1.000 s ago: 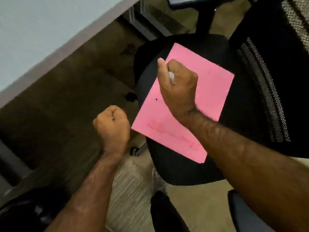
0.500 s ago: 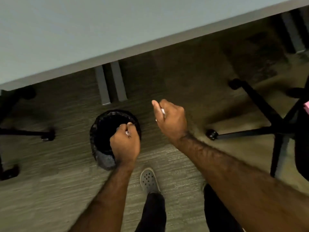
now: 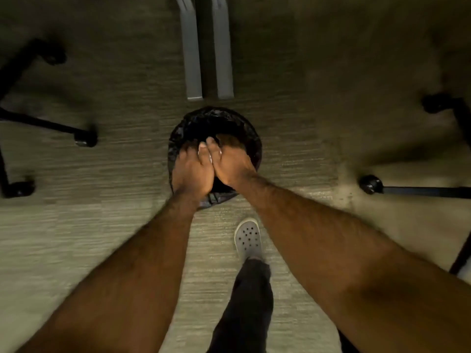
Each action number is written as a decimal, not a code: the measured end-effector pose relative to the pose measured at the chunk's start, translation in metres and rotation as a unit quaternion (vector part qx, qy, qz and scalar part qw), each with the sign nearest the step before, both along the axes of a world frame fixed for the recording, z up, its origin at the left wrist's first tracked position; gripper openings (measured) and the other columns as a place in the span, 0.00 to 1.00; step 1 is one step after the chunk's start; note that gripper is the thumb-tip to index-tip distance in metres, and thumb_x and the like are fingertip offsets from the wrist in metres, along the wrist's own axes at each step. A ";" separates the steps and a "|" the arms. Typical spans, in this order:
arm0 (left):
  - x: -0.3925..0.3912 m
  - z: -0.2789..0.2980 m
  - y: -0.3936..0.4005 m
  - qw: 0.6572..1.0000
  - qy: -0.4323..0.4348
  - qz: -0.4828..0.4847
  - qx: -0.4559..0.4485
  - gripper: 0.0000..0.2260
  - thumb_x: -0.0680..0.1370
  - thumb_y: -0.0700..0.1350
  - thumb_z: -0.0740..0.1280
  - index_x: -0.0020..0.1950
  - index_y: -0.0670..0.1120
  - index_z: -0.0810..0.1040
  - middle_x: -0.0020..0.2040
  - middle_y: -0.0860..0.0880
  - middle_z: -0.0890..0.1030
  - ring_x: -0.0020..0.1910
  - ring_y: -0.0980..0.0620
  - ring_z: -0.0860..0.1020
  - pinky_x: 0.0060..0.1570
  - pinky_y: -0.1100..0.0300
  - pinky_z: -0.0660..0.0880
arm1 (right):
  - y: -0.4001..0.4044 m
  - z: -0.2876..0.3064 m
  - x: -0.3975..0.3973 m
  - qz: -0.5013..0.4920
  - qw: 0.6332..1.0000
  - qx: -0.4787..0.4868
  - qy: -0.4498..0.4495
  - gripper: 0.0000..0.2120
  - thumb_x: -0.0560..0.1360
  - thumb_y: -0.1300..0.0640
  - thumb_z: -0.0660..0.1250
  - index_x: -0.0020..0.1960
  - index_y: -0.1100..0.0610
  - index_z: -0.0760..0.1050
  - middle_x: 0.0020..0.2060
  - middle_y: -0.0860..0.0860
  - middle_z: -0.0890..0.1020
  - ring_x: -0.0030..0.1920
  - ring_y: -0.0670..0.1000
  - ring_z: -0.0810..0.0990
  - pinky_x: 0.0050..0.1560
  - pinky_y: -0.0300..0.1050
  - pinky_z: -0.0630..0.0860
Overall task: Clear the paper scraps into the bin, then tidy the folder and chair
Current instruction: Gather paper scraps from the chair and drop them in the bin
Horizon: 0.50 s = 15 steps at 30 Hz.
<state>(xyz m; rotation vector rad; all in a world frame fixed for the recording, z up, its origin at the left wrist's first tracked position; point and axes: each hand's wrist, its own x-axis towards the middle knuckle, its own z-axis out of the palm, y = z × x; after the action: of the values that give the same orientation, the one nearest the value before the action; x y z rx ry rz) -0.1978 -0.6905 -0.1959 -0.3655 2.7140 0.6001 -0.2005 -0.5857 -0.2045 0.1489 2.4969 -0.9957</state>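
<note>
The round bin (image 3: 252, 138), lined with a black bag, stands on the carpet right below me. Both hands are over its mouth, pressed side by side, fingers pointing down into it. My left hand (image 3: 192, 170) covers the near left rim. My right hand (image 3: 230, 161) lies against it. A thin white sliver of paper scrap (image 3: 210, 157) shows where the two hands meet. The fingertips are lost in the dark inside the bin, so what they grip is hidden. The folder is out of view.
Two grey desk legs (image 3: 206, 47) stand just beyond the bin. Black chair bases with castors sit at the left (image 3: 85, 137) and at the right (image 3: 370, 184). My grey clog (image 3: 248, 236) is on the carpet just short of the bin.
My view has swung from the chair with the pink folder down to the bin. Both fists, which held white scraps, have come together and dipped into the bin's mouth.
</note>
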 end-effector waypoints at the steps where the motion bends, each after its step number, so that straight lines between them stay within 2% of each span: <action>1: 0.002 -0.002 -0.003 1.000 -0.012 -0.021 -0.020 0.24 0.83 0.53 0.47 0.64 0.38 0.73 0.65 0.35 0.74 0.64 0.36 0.72 0.64 0.44 0.68 | 0.000 -0.004 0.001 -0.001 1.000 0.009 -0.016 0.25 0.81 0.42 0.49 0.70 0.54 0.69 0.65 0.60 0.75 0.65 0.61 0.72 0.63 0.53 0.71; 3: 0.008 -0.002 -0.008 0.996 -0.028 -0.065 -0.061 0.23 0.83 0.51 0.47 0.68 0.39 0.70 0.70 0.37 0.71 0.68 0.36 0.68 0.67 0.43 0.63 | 0.002 -0.007 0.004 0.015 0.999 0.039 -0.017 0.28 0.80 0.40 0.47 0.73 0.54 0.63 0.73 0.58 0.66 0.72 0.60 0.63 0.70 0.58 0.64; 5: 0.015 0.001 -0.010 0.994 -0.028 -0.084 -0.069 0.23 0.83 0.51 0.47 0.73 0.41 0.65 0.75 0.40 0.66 0.72 0.39 0.64 0.70 0.44 0.60 | 0.006 -0.003 0.008 0.043 0.997 0.056 -0.008 0.28 0.80 0.40 0.46 0.74 0.54 0.61 0.74 0.58 0.64 0.74 0.60 0.60 0.71 0.59 0.62; 9: 0.021 0.010 -0.003 0.993 -0.040 -0.106 -0.041 0.24 0.83 0.51 0.45 0.78 0.44 0.56 0.79 0.46 0.56 0.77 0.44 0.55 0.75 0.46 0.55 | 0.020 0.015 0.013 0.044 0.997 0.060 0.010 0.28 0.81 0.41 0.45 0.73 0.55 0.63 0.73 0.57 0.66 0.73 0.58 0.62 0.71 0.56 0.61; 12: 0.025 0.025 0.011 0.992 -0.029 -0.122 -0.032 0.23 0.84 0.50 0.46 0.78 0.43 0.57 0.79 0.45 0.56 0.78 0.45 0.55 0.75 0.46 0.54 | 0.039 0.035 0.015 0.023 0.998 0.058 0.018 0.28 0.81 0.40 0.45 0.71 0.56 0.66 0.69 0.57 0.71 0.70 0.58 0.66 0.69 0.56 0.64; 15: 0.029 0.049 0.037 0.993 0.008 -0.120 -0.001 0.22 0.83 0.48 0.49 0.75 0.41 0.64 0.77 0.42 0.62 0.76 0.44 0.59 0.75 0.46 0.56 | 0.065 0.061 0.024 -0.022 0.998 0.042 0.037 0.26 0.81 0.41 0.47 0.66 0.57 0.71 0.62 0.58 0.77 0.64 0.59 0.72 0.67 0.54 0.65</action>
<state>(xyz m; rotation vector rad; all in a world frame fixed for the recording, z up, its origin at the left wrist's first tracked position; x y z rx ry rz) -0.1691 -0.6531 -0.1468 -0.0330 2.7175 0.5336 -0.1769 -0.5209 -0.1440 0.1966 2.6154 -0.9294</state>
